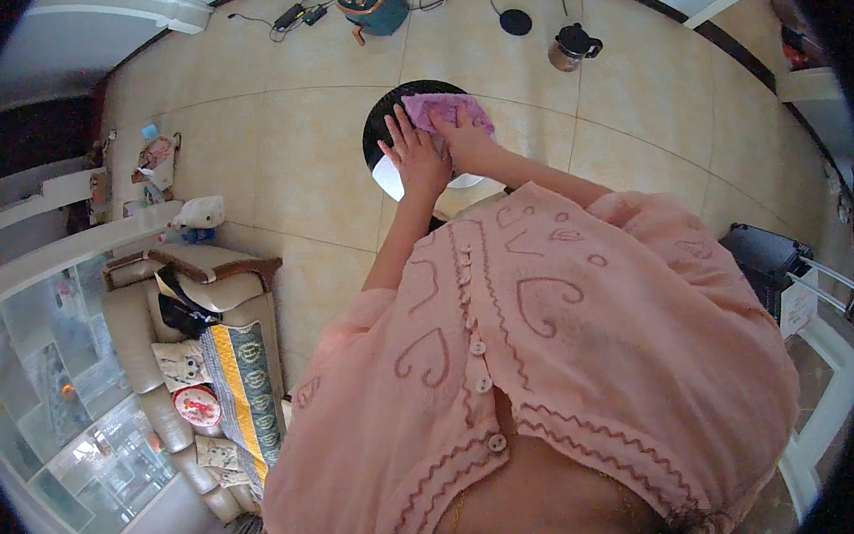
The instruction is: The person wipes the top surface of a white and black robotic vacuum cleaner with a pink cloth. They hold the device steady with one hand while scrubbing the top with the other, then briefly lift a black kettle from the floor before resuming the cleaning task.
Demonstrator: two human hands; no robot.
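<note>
In front of me is a round object with a glossy black top and a white lower part; my hands and body hide much of it, and I cannot tell its kind. My left hand lies on its black top, fingers spread, holding nothing. Beside it, my right hand presses a fluffy purple cloth against the far right part of the same top. The cloth hangs slightly past the rim.
On the tiled floor farther off stand a dark green appliance with cords, a round black base and a glass jug with a black handle. A sofa stands at left, a black case at right.
</note>
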